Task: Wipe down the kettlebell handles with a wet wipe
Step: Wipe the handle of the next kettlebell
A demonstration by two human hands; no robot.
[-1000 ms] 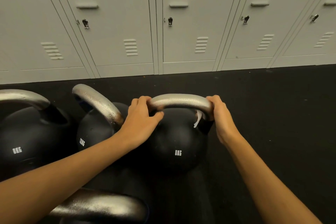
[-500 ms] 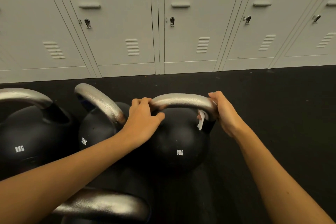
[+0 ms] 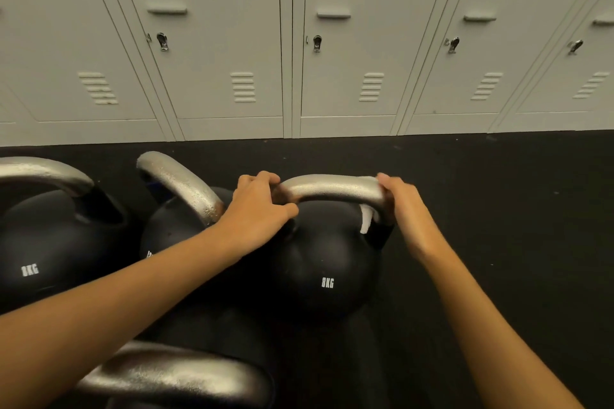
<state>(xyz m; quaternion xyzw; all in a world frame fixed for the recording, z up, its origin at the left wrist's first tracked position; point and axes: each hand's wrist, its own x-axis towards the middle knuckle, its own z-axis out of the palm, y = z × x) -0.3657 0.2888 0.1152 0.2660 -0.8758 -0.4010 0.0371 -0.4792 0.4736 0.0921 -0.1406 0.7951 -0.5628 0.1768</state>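
On dark gym floor by grey lockers [image 3: 229, 43], left hand [image 3: 259, 212] is gripping black 8kg kettlebell's silver handle [image 3: 332, 188]. Right hand [image 3: 403, 209], w/ white wet wipe [image 3: 366, 221] wrapped round handle, is climbing from post up to right bend vs 1s ago; top bar prob next.

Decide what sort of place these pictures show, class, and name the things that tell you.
Probably a gym changing area: grey metal lockers line the wall, the floor is black matting, and several kettlebells stand on it.

A rough, silvery metal handle [image 3: 332, 188] is seen on a matt black kettlebell [image 3: 327, 262]; the lockers [image 3: 229, 43] are smooth painted metal.
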